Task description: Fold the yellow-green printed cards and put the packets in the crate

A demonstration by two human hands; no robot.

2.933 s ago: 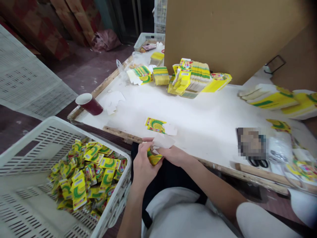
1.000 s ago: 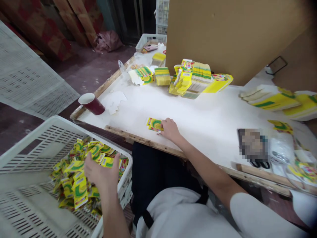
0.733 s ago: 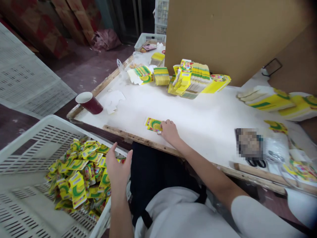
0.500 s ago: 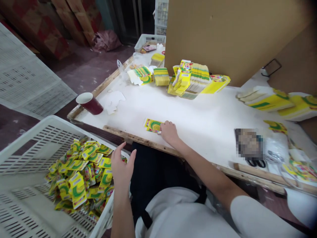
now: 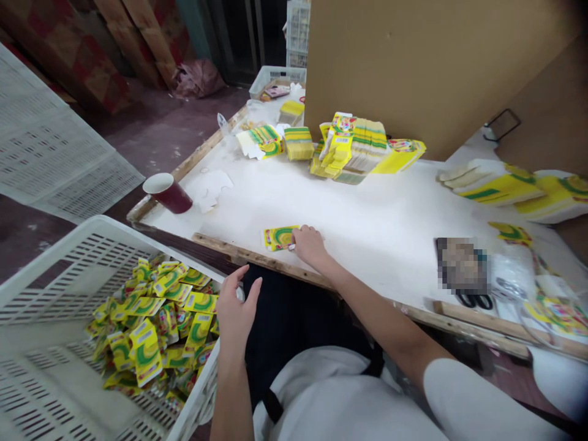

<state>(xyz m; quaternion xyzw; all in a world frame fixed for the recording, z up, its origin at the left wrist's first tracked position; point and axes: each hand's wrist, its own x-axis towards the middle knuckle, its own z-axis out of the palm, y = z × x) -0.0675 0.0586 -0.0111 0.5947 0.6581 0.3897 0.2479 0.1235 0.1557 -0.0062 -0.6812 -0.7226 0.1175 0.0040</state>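
Near the front edge of the white-topped table, my right hand has its fingers closed on the right end of a yellow-and-green printed packet. The packet lies flat or nearly so on the tabletop. My left hand hovers by the right rim of a white plastic basket, thumb and fingers apart, holding nothing. Inside the basket lies a heap of small yellow-and-green packets.
A dark red cup stands tilted-looking at the table's left corner. Stacks of yellow cards sit before a large cardboard sheet. Black scissor handles and a wooden strip lie at the right.
My right hand and the packet have shifted slightly left along the table. My left hand has moved a little right, away from the basket's heap, still spread.
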